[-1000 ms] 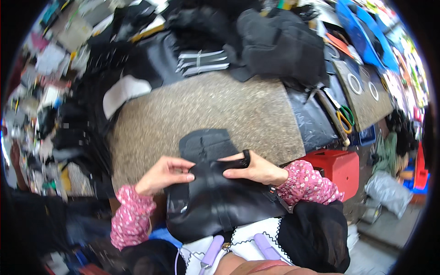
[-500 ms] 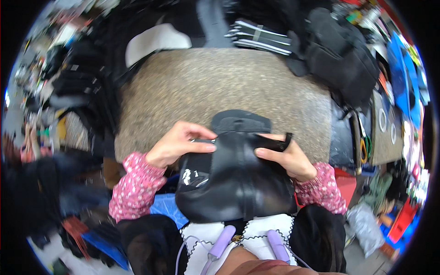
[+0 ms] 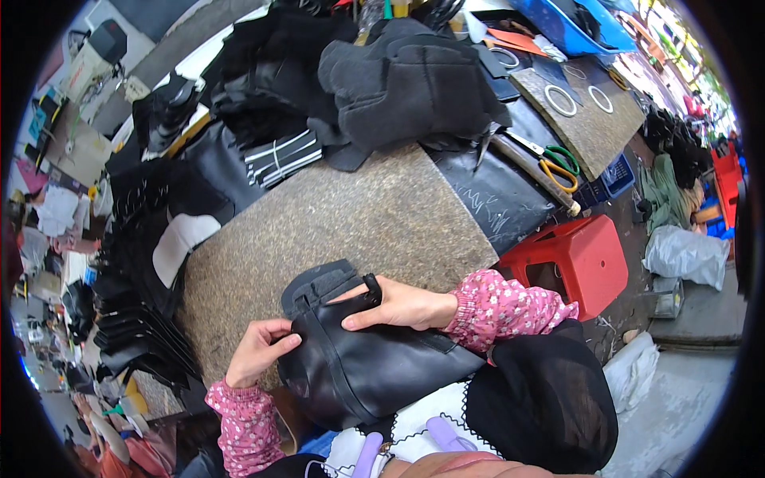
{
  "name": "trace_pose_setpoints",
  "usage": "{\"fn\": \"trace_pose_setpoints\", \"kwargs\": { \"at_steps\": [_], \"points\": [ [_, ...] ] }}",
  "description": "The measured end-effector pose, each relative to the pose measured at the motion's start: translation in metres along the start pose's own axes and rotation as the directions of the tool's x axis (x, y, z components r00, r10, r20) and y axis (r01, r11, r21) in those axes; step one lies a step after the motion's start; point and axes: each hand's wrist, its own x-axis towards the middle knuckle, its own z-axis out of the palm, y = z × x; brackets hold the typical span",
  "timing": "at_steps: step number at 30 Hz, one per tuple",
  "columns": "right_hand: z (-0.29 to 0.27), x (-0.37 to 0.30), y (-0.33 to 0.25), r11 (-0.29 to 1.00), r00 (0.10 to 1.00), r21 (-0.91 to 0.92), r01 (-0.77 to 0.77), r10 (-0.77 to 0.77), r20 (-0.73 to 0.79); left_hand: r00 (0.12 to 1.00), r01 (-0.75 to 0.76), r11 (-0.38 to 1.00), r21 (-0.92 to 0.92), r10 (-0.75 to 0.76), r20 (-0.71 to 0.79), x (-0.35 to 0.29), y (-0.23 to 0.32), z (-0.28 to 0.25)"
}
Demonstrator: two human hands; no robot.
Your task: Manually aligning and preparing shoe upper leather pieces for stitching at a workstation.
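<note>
A black leather piece (image 3: 382, 366), shaped like a boot upper with a raised seam strip down it, lies across my lap against the near edge of a speckled work board (image 3: 319, 215). At its far end a dark grey padded lining (image 3: 320, 285) stands out over the board. My left hand (image 3: 259, 350) pinches the leather's left edge between thumb and fingers. My right hand (image 3: 406, 304) grips the top edge, thumb on the outer face and fingers partly hidden inside. Around a right finger sits a black band (image 3: 372, 289).
Beyond the board lie dark padded pieces (image 3: 414, 88) and a tied bundle of black-and-white strips (image 3: 283, 162). Scissors (image 3: 558, 163) and a wooden-handled tool (image 3: 535, 174) rest to the right, above a red stool (image 3: 602, 263). Stacked black leather pieces (image 3: 147, 338) and a white piece (image 3: 183, 243) are at left.
The view has swung to the right, bringing the red stool and scissors further in. Both hands keep hold of the leather piece, which now slants; my left hand sits lower along its edge.
</note>
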Motion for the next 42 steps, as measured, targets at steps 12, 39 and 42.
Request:
{"fn": "trace_pose_setpoints", "kwargs": {
  "at_steps": [12, 39, 42],
  "points": [
    [-0.005, -0.026, 0.018, 0.97, 0.991, -0.218, 0.106, -0.12, -0.052, 0.988, -0.029, 0.996, -0.084, 0.016, -0.15, -0.006, -0.005, 0.031],
    [-0.003, -0.027, 0.011, 0.955, 0.996, -0.283, 0.084, -0.088, -0.002, 0.983, -0.048, 0.996, -0.069, 0.035, -0.182, -0.012, -0.017, 0.019],
    [-0.002, -0.029, 0.016, 0.949, 0.992, -0.293, 0.117, -0.126, -0.012, 0.985, -0.043, 0.995, -0.086, 0.028, -0.169, -0.014, -0.018, 0.019]
  ]
}}
